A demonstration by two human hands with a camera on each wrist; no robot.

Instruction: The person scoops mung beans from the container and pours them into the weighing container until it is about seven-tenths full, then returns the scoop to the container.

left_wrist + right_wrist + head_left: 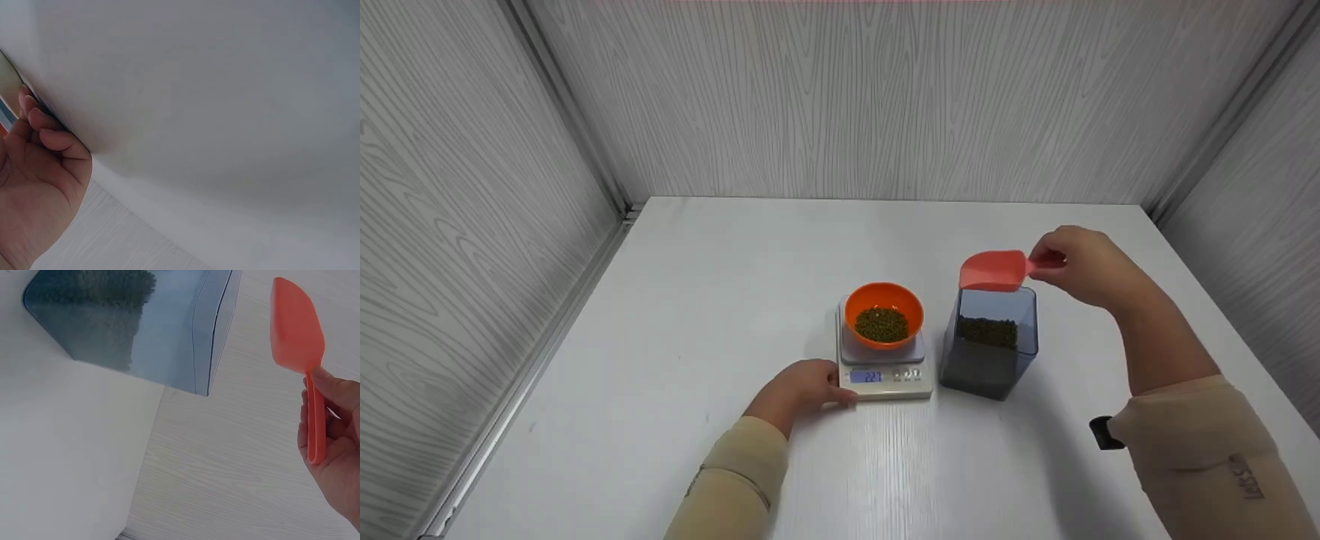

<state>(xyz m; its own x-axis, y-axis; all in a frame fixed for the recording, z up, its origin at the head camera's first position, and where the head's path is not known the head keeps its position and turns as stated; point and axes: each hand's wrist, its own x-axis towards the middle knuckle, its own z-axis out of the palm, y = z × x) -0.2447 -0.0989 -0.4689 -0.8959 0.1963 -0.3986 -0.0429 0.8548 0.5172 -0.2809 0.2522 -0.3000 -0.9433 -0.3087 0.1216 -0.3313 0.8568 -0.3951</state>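
Note:
My right hand [1084, 262] grips the handle of a red scoop [994, 270], held over the rim of a clear bluish bin [979, 367]. In the right wrist view the scoop [295, 326] points away from the hand [340, 433], its handle lying across the fingers. Dark green pellets [988, 331] partly fill the bin. On a white kitchen scale [885, 390] with a lit display sits an orange bowl [911, 311] containing green pellets [881, 325]. My left hand [804, 386] holds the scale's front left corner, fingers curled along its side, thumb at the front edge.
The white table [697, 300] extends around the scale and bin. Grey wood-grained panels [840, 97] stand behind it and at both sides. The bin is just right of the scale.

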